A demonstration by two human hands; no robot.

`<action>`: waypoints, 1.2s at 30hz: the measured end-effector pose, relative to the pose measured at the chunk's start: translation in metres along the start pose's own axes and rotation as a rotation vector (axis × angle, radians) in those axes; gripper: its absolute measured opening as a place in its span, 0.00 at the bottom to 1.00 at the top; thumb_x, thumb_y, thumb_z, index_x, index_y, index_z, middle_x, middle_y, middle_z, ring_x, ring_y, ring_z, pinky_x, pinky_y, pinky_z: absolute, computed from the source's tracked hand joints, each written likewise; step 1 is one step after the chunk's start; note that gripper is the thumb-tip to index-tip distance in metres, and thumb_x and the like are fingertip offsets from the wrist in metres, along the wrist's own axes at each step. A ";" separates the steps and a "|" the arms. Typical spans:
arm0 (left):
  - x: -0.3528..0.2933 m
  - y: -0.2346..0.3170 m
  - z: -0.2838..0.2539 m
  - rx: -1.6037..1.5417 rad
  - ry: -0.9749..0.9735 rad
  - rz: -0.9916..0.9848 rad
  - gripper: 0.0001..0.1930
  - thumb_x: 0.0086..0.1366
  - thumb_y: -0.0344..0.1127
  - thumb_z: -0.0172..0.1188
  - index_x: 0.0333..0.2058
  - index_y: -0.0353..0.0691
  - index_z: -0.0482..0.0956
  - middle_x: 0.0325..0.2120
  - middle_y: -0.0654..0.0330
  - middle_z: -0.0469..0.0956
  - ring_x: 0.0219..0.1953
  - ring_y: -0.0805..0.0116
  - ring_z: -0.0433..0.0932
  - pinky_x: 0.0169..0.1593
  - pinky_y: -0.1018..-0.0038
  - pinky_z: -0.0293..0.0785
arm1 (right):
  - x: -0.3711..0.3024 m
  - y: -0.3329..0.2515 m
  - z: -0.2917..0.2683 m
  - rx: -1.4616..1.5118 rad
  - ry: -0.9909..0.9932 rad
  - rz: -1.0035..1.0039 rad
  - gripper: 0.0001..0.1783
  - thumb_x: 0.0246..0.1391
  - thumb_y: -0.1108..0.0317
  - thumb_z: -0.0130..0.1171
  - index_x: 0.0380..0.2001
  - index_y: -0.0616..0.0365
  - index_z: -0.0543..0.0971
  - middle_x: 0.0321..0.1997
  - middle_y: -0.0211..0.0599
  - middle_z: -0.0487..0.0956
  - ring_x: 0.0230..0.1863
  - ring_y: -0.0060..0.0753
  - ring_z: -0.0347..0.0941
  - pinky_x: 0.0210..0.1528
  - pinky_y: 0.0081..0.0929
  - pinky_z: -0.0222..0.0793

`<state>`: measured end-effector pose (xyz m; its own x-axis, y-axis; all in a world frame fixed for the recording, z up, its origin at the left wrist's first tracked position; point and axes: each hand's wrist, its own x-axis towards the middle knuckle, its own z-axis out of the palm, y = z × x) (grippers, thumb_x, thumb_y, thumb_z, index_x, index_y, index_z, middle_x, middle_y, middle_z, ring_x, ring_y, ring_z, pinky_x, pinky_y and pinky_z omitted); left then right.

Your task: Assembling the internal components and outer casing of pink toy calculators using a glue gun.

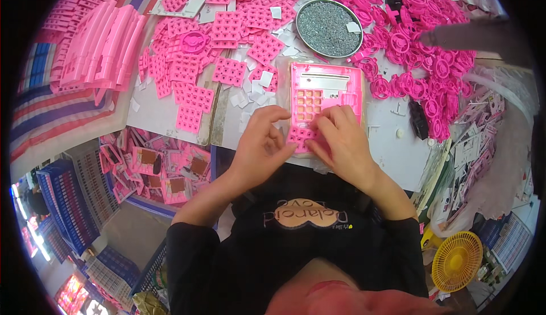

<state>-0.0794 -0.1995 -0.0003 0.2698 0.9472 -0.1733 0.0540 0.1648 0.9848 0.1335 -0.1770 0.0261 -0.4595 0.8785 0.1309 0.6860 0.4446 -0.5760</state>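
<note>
A pink plastic casing (357,79) lies on a wrapped pad in front of me, its inside facing up, with a grid of square openings. Over its near left part is a small pink button pad (298,136) with round raised buttons. My right hand (347,144) bends over the casing, thumb and fingers closed on the button pad's right side. My left hand (263,139) is at the pad's left edge, index finger raised and fingers apart, the thumb tip by the pad. The fingers partly hide the casing's lower half.
Loose pink button pads (193,99) and white paper bits spread to the left. A round tray of small metal screws (330,28) stands behind the casing. Pink ring-shaped parts (418,59) heap at the right. Stacked pink casings (99,48) and a bin of assembled pieces (165,167) are leftward.
</note>
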 end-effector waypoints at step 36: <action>0.001 0.017 -0.046 0.412 0.134 0.106 0.11 0.59 0.27 0.67 0.41 0.37 0.81 0.28 0.62 0.79 0.24 0.77 0.70 0.29 0.79 0.67 | 0.030 0.029 -0.022 -0.164 -0.109 -0.306 0.35 0.47 0.57 0.69 0.58 0.58 0.73 0.64 0.44 0.71 0.66 0.52 0.64 0.63 0.50 0.64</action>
<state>-0.1227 -0.1828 0.0165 0.1687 0.9848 -0.0420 0.4184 -0.0330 0.9077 0.1521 -0.1336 0.0307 -0.7089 0.6806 0.1850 0.5850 0.7139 -0.3849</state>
